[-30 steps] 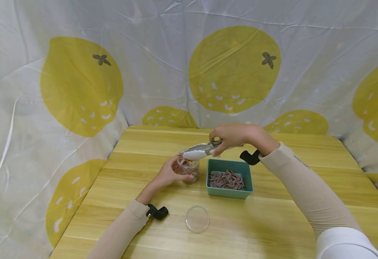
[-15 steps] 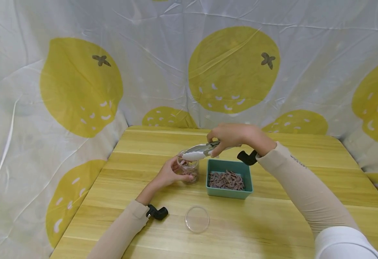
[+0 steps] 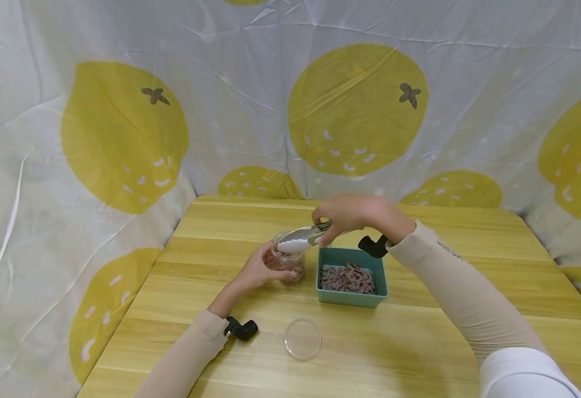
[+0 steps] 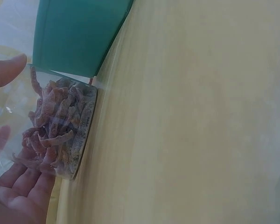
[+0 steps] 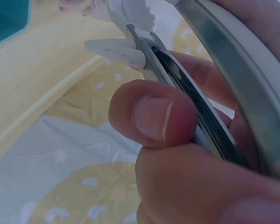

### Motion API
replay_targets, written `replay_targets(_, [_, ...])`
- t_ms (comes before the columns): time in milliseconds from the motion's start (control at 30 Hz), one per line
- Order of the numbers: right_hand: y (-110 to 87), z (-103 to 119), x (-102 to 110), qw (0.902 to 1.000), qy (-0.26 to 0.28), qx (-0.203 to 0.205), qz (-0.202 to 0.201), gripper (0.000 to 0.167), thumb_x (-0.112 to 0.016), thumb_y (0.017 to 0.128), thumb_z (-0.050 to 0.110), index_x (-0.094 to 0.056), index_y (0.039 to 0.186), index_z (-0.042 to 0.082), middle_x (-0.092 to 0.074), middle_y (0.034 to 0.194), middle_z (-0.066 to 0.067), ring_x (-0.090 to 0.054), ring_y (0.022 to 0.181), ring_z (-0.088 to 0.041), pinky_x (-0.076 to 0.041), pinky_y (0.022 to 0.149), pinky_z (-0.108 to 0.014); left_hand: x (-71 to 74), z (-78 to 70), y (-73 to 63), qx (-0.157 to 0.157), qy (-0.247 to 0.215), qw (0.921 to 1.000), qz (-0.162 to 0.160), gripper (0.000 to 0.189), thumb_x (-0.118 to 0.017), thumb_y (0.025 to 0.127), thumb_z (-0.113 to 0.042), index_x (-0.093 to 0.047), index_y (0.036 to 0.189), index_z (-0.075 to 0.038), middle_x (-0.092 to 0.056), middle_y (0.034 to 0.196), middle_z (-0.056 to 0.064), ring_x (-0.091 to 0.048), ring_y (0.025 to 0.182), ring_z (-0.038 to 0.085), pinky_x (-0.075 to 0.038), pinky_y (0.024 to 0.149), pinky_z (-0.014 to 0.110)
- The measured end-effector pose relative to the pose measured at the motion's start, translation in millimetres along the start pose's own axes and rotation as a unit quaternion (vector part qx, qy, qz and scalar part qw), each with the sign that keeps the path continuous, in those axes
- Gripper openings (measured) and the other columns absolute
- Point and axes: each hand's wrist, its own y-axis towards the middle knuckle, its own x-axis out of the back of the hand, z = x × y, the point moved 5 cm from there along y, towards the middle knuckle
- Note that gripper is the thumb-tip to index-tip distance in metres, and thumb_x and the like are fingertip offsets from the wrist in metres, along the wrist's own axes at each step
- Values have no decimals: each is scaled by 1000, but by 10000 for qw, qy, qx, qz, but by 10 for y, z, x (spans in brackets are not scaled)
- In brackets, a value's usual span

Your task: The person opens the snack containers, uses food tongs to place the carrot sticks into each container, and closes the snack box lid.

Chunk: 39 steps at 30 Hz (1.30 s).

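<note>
In the head view my left hand [image 3: 257, 269] grips a clear jar [image 3: 290, 272] that stands on the wooden table, thumb on the near side. Brownish-purple dried strips fill its lower part, seen closely through the wall in the left wrist view [image 4: 60, 121]. My right hand [image 3: 352, 214] holds metal tongs [image 3: 315, 234] with white scalloped tips, slanting down to the left. Those tips reach into the jar's mouth, and what lies between them is hidden. Right of the jar, a teal rectangular box [image 3: 352, 299] holds a heap of the same strips [image 3: 347, 278].
A clear round lid [image 3: 302, 339] lies flat on the table [image 3: 230, 365], nearer me than the jar and box. Behind and at both sides hangs a pale curtain [image 3: 240, 99] printed with yellow lemons.
My right hand has moved a little left and down, bringing the tongs' tips lower into the jar's mouth. The left hand keeps its grip on the jar, and the box stays put.
</note>
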Motion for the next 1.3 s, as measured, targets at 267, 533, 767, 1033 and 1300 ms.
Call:
replay_targets(267, [18, 26, -6, 9998, 108, -109, 88, 36, -77, 89, 32, -68, 110, 4, -63, 88, -1, -46, 68, -14, -39, 60, -28, -3, -18, -6, -25, -43, 10000, 13, 83, -86, 76, 1, -45, 148, -5, -56, 139, 14, -52, 130, 29, -40, 109, 39])
replay_targets(533, [38, 48, 3, 9993, 203, -279, 127, 37, -78, 89, 30, -68, 111, 3, -63, 91, -1, -47, 70, -15, -39, 62, -28, -2, 0, -3, -47, -86, 10000, 10, 85, -85, 76, 2, -42, 150, -5, -54, 140, 15, -52, 130, 30, -42, 108, 40])
replay_targets(767, [37, 33, -10, 9992, 90, -357, 151, 44, -78, 88, 33, -68, 116, 2, -66, 97, -3, -51, 73, -16, -44, 65, -30, -3, 13, 0, 26, -29, 10000, 31, 86, -86, 77, -3, -43, 151, -11, -56, 139, 12, -54, 128, 27, -43, 107, 38])
replay_targets(1033, [39, 44, -11, 9993, 73, -344, 134, 45, -77, 88, 36, -67, 115, 2, -64, 91, -1, -49, 67, -15, -41, 58, -28, 0, -8, 6, -16, -72, 10000, 50, 88, -87, 75, -1, -42, 151, -11, -56, 137, 13, -55, 127, 29, -43, 107, 39])
replay_targets(1300, [7, -16, -24, 9990, 238, -358, 75, 49, -77, 88, 38, -65, 120, 2, -65, 98, -4, -53, 68, -17, -45, 58, -30, 10, 8, 4, -4, -32, 10000, 34, 90, -87, 75, -1, -42, 151, -10, -55, 138, 14, -53, 128, 30, -42, 108, 39])
